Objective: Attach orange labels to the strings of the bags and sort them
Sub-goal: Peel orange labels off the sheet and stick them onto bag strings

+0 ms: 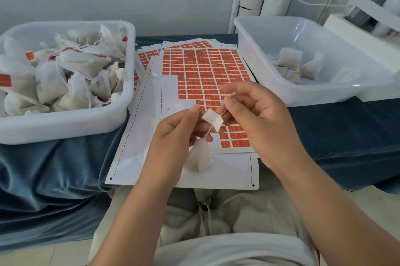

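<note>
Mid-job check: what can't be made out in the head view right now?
The label face: head view, only white back shows.
The sheet print: head view, too small to read.
The left bin: head view, cut by left frame edge.
The string at label: head view, too thin, blurred.

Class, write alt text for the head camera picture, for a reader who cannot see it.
The left hand pinches a creased label, white side showing, and the right hand pinches the string of a small bag hanging below, over a sheet of orange labels. The left tub is heaped with bags, several labelled; the right tub holds a few.
</note>
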Motion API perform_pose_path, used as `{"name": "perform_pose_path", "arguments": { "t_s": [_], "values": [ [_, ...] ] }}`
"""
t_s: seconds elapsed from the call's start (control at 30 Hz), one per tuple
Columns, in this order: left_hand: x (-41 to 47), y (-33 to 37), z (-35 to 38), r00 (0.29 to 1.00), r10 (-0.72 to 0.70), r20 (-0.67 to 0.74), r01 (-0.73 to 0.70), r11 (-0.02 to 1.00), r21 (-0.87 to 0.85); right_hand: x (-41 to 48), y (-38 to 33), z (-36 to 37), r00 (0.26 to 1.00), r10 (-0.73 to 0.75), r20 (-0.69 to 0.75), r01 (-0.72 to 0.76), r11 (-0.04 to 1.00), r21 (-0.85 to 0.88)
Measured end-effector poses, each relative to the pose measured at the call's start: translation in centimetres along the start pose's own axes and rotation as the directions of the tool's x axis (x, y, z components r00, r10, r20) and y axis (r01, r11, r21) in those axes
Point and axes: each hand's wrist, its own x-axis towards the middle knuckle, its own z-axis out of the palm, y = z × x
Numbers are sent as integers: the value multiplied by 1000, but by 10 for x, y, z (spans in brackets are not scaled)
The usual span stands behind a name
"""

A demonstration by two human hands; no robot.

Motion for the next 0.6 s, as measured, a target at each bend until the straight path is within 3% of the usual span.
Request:
{"name": "perform_pose_path", "arguments": {
  "t_s": [0.27,0.4,0.6],
  "values": [
    [8,-1,-10,948,-182,261,236,953,-193,0,7,2,994,-51,101,52,999,-8],
    [7,0,-10,906,-185,380,285,932,-224,0,10,2,991,-59,117,58,998,10],
    [7,-1,-12,887,-207,413,328,912,-248,1,10,3,991,-27,128,16,996,89]
  ]
}}
